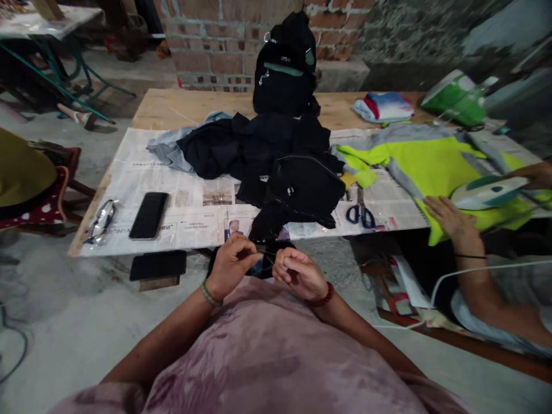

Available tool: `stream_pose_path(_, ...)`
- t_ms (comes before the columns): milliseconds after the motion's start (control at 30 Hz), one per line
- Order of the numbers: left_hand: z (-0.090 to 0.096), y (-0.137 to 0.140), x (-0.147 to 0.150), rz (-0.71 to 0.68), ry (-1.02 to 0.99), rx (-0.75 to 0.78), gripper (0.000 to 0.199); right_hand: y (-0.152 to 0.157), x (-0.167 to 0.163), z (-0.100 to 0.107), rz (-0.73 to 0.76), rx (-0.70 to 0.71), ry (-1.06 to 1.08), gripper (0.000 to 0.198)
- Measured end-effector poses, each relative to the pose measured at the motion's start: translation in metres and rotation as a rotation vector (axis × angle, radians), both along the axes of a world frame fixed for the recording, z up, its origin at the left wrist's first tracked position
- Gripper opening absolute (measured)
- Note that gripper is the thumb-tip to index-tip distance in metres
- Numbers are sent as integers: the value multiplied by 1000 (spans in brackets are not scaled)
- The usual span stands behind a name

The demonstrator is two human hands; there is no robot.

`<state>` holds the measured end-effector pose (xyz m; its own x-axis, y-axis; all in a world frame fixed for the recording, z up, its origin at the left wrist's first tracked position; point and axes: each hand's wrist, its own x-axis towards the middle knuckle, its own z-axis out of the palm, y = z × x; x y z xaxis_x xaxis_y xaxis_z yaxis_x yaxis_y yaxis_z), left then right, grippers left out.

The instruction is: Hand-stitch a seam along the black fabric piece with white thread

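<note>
Both hands are raised in front of my body, just off the table's near edge. My left hand (235, 259) is closed in a pinch, and so is my right hand (298, 269). A thin pale thread (268, 253) runs across the small gap between their fingertips. Whether a needle is on it is too small to tell. Right beyond my hands lies a black garment (308, 190) with pale stitching, its lower end hanging over the edge. Blue-handled scissors (361, 215) rest to its right.
Newspaper (185, 215) under clear film covers the table, with a phone (149, 215) and glasses (102, 220) at left. A black backpack (284, 80) stands at the back. At right, a co-worker's hands work an iron (489, 192) on a yellow-green garment (431, 167).
</note>
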<state>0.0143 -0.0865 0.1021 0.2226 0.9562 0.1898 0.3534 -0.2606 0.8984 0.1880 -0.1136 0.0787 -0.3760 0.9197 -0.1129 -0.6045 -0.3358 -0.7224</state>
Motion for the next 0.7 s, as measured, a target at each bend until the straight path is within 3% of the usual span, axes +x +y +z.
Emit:
stream_pose_path(100, 3, 0, 1, -7, -153, -81, 11, -1, 0, -4, -4, -12, 9, 14)
stream_pose_path(267, 4, -2, 4, 35, -372, -410, 15, -2, -1, -7, 12, -18, 17, 14)
stream_pose_path(700, -7, -1, 6, 210, -419, -421, 16, 3, 0, -11, -69, -52, 83, 10)
